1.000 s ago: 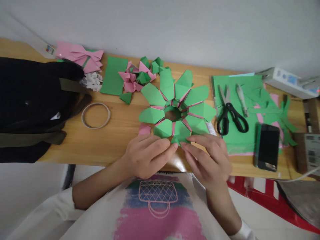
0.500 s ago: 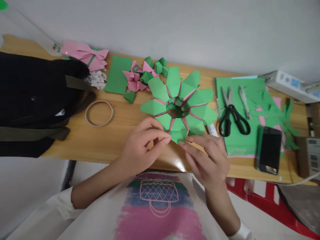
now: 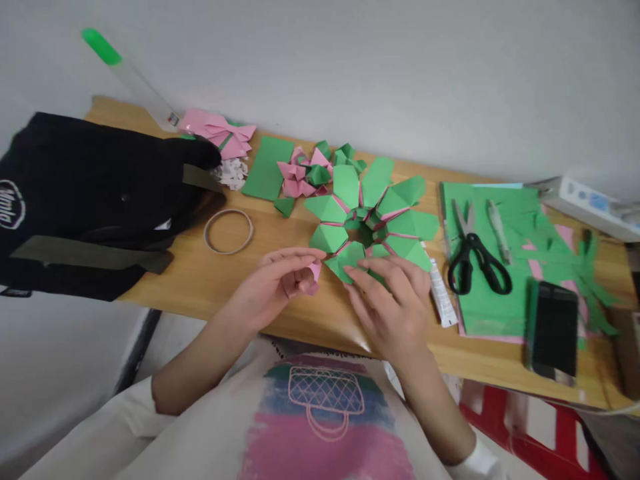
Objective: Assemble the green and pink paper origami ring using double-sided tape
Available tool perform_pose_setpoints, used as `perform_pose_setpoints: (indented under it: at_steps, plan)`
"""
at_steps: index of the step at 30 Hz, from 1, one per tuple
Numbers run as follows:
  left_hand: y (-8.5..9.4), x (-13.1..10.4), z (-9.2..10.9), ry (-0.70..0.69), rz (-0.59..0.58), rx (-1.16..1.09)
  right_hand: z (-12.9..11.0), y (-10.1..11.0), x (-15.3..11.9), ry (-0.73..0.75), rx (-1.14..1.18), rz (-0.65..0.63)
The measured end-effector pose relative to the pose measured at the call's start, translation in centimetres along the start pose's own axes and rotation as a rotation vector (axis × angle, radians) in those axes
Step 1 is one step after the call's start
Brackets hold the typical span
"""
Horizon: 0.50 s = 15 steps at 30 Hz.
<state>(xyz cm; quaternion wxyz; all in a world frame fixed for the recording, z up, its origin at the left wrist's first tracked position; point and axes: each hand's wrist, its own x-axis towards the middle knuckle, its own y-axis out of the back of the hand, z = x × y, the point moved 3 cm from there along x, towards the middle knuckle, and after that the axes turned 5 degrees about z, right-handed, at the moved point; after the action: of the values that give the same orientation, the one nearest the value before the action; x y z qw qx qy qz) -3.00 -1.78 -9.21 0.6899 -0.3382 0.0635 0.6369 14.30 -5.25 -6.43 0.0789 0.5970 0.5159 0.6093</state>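
A ring-shaped paper flower (image 3: 333, 208) with green petals, pink folds between them and a hole in its middle lies on the wooden table. My right hand (image 3: 397, 303) pinches one of its near petals, with the fingertips partly covering the green paper. Just left of that petal, my left hand (image 3: 263, 287) is closed, thumb against fingers. A small pink paper piece (image 3: 314, 279) shows at its fingertips; its full shape is hidden. To the right of the flower, close to my right hand, lies a white tube (image 3: 443, 297).
Black scissors (image 3: 473, 257) and a clear-handled pen-like tool (image 3: 499, 230) lie on green sheets (image 3: 493, 313), beside a phone (image 3: 553, 330). Folded pink and green pieces (image 3: 300, 177), a tape ring (image 3: 207, 233) and a black bag (image 3: 100, 193) are to the left. A wall stands behind.
My left hand has drawn leftward off the near petal, and pink paper now shows at its fingertips. My right hand stays at the flower's near edge. The camera view has shifted left.
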Motion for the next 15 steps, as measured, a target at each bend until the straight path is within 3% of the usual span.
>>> perform_pose_setpoints:
  at_steps: [3, 7, 10, 15]
  plan:
    - [1.6, -0.1, 0.1, -0.115, 0.161, 0.109, 0.3, -0.1, 0.4, 0.051, 0.019, -0.005]
    - [4.2, -0.7, 0.2, -0.431, 0.347, 0.657, 1.3, 0.6, 0.1, 0.052, 0.043, 0.024]
    - [4.6, -0.9, -0.9, -0.510, 0.257, 0.960, 1.6, 0.9, -0.4, 0.039, 0.052, 0.003]
    - [3.8, -0.9, -2.3, -0.481, 0.079, 1.084, 1.5, 0.9, -0.7, 0.028, 0.067, 0.004]
